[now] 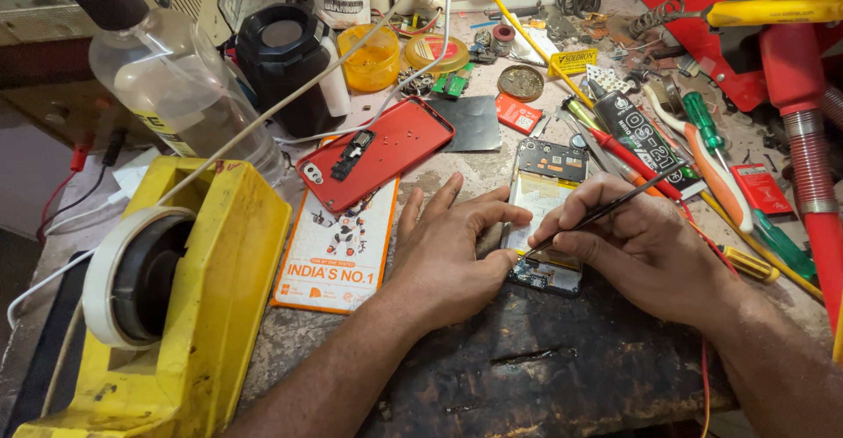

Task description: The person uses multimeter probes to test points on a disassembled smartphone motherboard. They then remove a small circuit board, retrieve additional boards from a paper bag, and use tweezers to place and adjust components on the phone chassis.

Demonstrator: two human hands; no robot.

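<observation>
Your left hand [443, 254] lies flat on the counter [544, 368], thumb and forefinger pinching the left edge of the opened phone [546, 219], so it looks braced against sliding. That grip is closed on the phone's frame, other fingers splayed for support. Your right hand [645, 249] has its grip clenched pen-style around the black tweezers [606, 210], their tip down at the small board near the phone's lower end; the heel of the hand rests beside the phone, which probably steadies the point. The phone lies face down between both hands, in the middle of the counter. Its red back cover [378, 153] sits apart to the upper left, partly over an orange-and-white card [338, 258]. A yellow tape dispenser [167, 306] stands at far left, screwdrivers [729, 183] fanned on the right.
</observation>
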